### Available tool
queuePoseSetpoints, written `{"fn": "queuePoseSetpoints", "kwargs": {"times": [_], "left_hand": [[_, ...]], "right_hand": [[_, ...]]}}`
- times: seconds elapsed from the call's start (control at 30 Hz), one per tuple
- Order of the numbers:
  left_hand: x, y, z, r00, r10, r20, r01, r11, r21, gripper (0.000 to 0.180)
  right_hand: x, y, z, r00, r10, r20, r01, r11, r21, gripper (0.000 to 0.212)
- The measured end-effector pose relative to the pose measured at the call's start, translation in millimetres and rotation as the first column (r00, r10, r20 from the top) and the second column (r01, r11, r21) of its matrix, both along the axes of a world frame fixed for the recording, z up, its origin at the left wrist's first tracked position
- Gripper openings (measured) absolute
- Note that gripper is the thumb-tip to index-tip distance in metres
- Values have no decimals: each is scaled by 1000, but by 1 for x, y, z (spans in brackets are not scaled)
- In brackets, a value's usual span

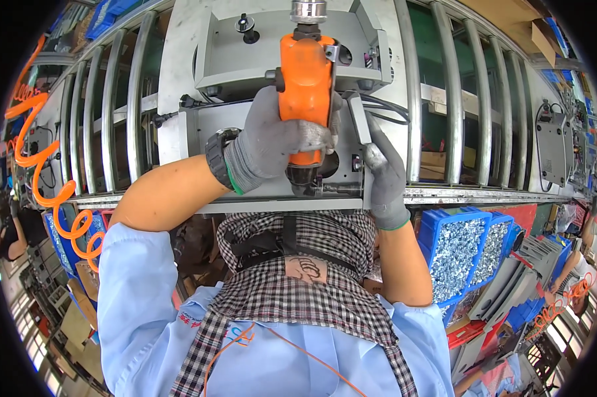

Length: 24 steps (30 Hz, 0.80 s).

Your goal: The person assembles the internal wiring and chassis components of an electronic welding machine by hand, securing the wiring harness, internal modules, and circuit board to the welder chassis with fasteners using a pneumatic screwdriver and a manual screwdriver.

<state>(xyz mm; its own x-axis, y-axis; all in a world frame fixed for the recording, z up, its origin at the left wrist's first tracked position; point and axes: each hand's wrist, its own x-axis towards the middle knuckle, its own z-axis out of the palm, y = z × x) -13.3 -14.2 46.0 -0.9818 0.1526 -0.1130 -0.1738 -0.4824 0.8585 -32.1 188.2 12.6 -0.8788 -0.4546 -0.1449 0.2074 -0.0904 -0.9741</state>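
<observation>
My left hand [272, 135], in a grey glove, wraps round the handle of an orange power screwdriver [305, 76]. A silver collar sits at the driver's far end. Beneath the tool lies a grey sheet-metal casing [212, 122], close in front of my body and partly hidden by the driver and my left hand. My right hand [386, 172], also gloved, grips the casing's right side wall, its fingers bent over the edge. Just beyond stands a second grey casing [259, 63] with a black knob [245, 24] on it.
Metal conveyor rollers [452, 92] run to either side of the pale work board [179, 40]. Blue bins [454, 255] of small metal fasteners stand at my right. An orange coiled hose [30, 159] hangs at the left. Black power cables [388, 109] lie beside the casings.
</observation>
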Motion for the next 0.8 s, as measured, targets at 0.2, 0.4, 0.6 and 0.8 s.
{"fn": "queuePoseSetpoints", "kwargs": {"times": [0.2,0.4,0.6,0.8], "left_hand": [[-14,-2,18,991,5,134,6,997,-80,54],[-14,-16,82,997,72,16,-53,852,-521,45],[-136,-15,160,811,-360,-461,-566,-284,-774,49],[-320,-90,162,521,-439,-732,-813,-516,-270,53]], "right_hand": [[-10,14,-5,994,103,-37,-102,994,31,53],[4,19,-25,981,149,-128,-123,973,193,51],[20,26,-40,997,54,58,-57,997,59,52],[3,7,-42,970,241,-38,-237,968,86,51]]}}
